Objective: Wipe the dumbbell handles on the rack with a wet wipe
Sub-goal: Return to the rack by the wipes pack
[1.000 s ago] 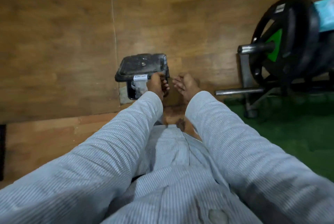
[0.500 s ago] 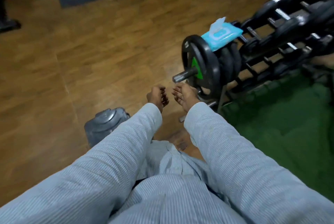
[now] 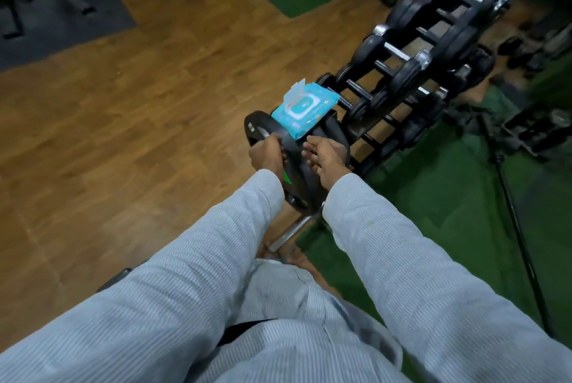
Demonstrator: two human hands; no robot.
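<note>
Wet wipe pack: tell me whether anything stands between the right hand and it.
Nothing visible does. The wet wipe pack lies on top of the weight plates, lid flipped open, and the right hand hovers open just short of its near edge. The left hand is curled against the front plate, beside that path.

Wipes pack (image 3: 305,109) on top of weight plates (image 3: 280,147); dumbbell rack (image 3: 424,64) behind & right. L hand (image 3: 266,155), R hand (image 3: 325,158) just before pack.

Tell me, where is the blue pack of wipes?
In the head view, the blue wipes pack lies mid-frame on top of the black weight plates, lid flipped open, just beyond both hands, with the dumbbell rack to its right.
</note>
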